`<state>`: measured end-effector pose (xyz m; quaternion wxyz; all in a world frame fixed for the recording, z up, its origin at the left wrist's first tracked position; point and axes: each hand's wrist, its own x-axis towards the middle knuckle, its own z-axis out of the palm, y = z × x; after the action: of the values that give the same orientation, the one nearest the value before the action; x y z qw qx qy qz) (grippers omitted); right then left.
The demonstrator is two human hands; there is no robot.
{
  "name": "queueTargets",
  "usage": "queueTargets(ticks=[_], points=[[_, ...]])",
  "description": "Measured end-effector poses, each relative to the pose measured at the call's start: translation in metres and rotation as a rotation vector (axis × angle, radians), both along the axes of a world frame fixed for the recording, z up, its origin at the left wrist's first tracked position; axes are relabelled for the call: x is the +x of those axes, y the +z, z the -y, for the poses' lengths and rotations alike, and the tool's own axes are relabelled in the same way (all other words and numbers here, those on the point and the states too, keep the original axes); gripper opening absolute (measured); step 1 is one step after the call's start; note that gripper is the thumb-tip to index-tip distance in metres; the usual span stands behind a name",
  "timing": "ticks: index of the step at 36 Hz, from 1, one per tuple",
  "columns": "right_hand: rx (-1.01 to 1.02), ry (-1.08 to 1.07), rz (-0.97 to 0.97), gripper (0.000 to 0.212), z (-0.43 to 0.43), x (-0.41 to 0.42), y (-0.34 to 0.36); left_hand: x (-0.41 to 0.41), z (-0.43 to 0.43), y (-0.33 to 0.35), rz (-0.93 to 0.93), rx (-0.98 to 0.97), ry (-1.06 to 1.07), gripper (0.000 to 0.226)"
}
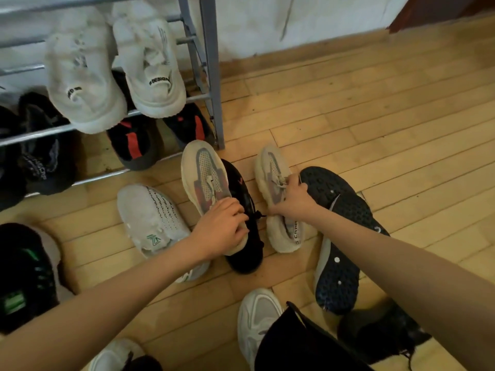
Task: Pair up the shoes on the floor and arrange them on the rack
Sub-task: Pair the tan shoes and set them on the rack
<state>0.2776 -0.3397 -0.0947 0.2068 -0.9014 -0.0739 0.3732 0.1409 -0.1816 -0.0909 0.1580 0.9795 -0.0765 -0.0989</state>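
Where the loose shoes lie, floor (375, 116): pale wooden boards, meeting a whitish wall (267, 22) at the top.
Rack (211, 76): grey metal rails and posts, standing on the floor against the wall, cut off by the left edge.
Rack, upper rail: two white sneakers (152, 70) side by side, overhanging the front rail.
Rack, lower tier: two black-and-red shoes (131, 145) beneath the white ones. Dark shoes (40, 145) sit further left, perhaps a pair, too dim to count.
Navy shoe (340, 236): on the floor at the right, sole up, just beside the right cream shoe.
Black-and-green shoe (24, 277): on the floor at the left edge, well apart from both hands.
Black shoe (246, 236): on the floor, partly under the left cream shoe.
White knit shoe (152, 218): upright on the floor, green mark on its side, just left of the left hand.
Left cream shoe (203, 172): tilted, resting on the black shoe, toe toward the rack's foot, gripped at its heel end.
Right cream shoe (270, 172): upright on the floor between the black shoe and the navy shoe, toe toward the rack, gripped at mid-shoe.
Left hand (222, 226): fingers curled over the collar of the left cream shoe, clamped on it.
Right hand (292, 199): fingers and thumb closed on the laces of the right cream shoe.
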Motion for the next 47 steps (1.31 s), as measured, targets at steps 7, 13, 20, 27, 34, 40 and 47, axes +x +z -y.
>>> queueTargets(ticks=[7,13,20,27,34,40,47], points=[[0.314,-0.087,0.159,0.097,-0.031,-0.024,0.026,-0.027,-0.004,0.012,0.216,-0.316,0.42,0.039],[0.288,-0.014,0.142,0.125,-0.05,-0.032,0.03,-0.039,-0.014,0.01,-0.361,-0.761,1.013,0.076],[0.377,-0.241,-0.353,0.077,-0.044,-0.029,0.03,-0.042,-0.008,0.002,-0.541,-1.173,1.207,0.045],[0.362,-0.165,-0.605,0.082,-0.024,-0.027,0.031,-0.052,-0.013,0.007,-0.475,-1.324,1.267,0.056],[0.487,-0.115,-0.494,0.094,-0.034,-0.04,0.031,-0.081,-0.027,0.013,-0.409,-1.413,1.361,0.049],[0.532,0.125,-0.502,0.095,-0.05,-0.054,0.039,-0.112,-0.035,0.019,-0.341,-1.467,1.41,0.05],[0.56,0.259,-0.593,0.089,-0.062,-0.073,0.046,-0.151,-0.046,0.03,-0.223,-1.446,1.426,0.047]])
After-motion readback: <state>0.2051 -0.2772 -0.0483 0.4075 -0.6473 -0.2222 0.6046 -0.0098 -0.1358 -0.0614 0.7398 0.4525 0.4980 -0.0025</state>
